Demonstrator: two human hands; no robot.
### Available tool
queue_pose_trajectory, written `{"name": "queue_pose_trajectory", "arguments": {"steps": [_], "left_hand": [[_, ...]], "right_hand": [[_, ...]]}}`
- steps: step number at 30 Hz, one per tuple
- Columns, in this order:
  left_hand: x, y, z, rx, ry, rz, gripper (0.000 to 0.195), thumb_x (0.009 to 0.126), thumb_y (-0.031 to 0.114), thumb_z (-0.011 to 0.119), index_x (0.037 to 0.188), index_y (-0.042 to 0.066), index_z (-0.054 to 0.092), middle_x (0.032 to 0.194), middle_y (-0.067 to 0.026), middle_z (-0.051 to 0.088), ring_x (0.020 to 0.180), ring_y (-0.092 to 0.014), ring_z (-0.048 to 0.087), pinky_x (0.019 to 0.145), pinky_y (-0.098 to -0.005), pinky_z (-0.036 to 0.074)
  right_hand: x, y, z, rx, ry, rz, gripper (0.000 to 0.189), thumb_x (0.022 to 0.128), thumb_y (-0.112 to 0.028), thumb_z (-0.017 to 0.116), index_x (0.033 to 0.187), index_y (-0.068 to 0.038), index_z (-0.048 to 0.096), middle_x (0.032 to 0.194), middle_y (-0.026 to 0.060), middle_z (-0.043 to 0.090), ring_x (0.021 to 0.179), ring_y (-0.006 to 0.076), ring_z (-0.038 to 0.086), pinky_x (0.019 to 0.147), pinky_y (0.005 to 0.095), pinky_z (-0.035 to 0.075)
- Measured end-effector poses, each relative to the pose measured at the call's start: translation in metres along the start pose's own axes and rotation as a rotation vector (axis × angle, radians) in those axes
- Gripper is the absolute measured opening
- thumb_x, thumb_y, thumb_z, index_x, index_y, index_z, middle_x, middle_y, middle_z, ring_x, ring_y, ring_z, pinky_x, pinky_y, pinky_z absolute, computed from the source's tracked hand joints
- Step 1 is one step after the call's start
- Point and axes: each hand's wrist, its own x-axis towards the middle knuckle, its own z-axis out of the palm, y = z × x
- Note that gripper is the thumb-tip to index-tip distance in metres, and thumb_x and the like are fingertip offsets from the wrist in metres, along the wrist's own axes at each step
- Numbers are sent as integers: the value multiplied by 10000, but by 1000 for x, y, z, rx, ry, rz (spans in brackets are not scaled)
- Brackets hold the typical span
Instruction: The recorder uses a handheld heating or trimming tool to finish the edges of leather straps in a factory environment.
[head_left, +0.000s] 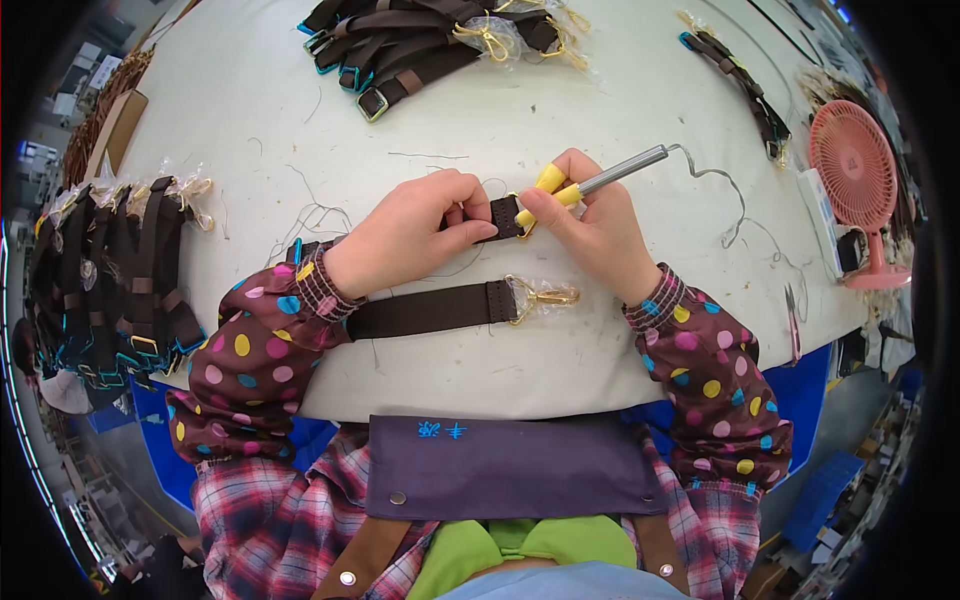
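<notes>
My left hand (416, 225) pinches a dark brown webbing strap near its stitched end (505, 216). In my right hand (596, 214) is a corded pen-shaped tool (622, 169) with a metal barrel and a yellow grip. A yellow cover (550, 178), perhaps a finger cot, sits at my right index fingertip. The tool's tip is at the strap end beside a gold metal fitting (527, 227), and my fingers partly hide it. Nearer to me lies another strap length (427, 310), flat, with a gold snap hook (555, 295) wrapped in clear plastic.
Bundled straps (420, 45) lie at the back, and more straps (112, 277) hang over the left edge. One folded strap (739, 90) is at the far right. A pink fan (853, 165), thread snips (793, 326), the tool's cord (739, 202) and loose threads (315, 202) are also on the table.
</notes>
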Motion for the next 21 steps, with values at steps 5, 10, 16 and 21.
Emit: {"name": "queue_pose_trajectory", "arguments": {"steps": [5, 10, 16, 21], "left_hand": [[-3, 9, 2, -74, 22, -34, 165, 835, 105, 718, 941, 54, 602, 882, -28, 583, 695, -107, 513, 644, -247, 457], [-1, 10, 8, 86, 52, 27, 162, 847, 108, 702, 955, 43, 599, 844, -8, 573, 691, -86, 498, 634, -240, 444], [-2, 3, 3, -78, -43, -102, 111, 899, 99, 641, 962, 29, 581, 820, 9, 549, 698, -72, 479, 631, -236, 430], [-2, 1, 1, -109, -70, -97, 98, 928, 96, 610, 966, 15, 571, 829, 9, 559, 725, -67, 487, 649, -231, 434]], "right_hand": [[-2, -2, 0, 32, 20, 17, 241, 916, -198, 675, 865, -26, 515, 733, 39, 629, 658, 73, 614, 559, 221, 466], [-2, -5, -3, 39, 47, 30, 225, 920, -174, 664, 870, -18, 509, 759, 44, 630, 698, 86, 639, 587, 219, 493], [-5, 0, 1, 102, 13, 52, 224, 911, -154, 673, 865, -20, 499, 749, 40, 620, 684, 77, 630, 563, 221, 480], [-6, 4, 3, 70, 5, 34, 246, 908, -164, 680, 854, -20, 489, 724, 40, 610, 655, 65, 612, 532, 215, 458]]}}
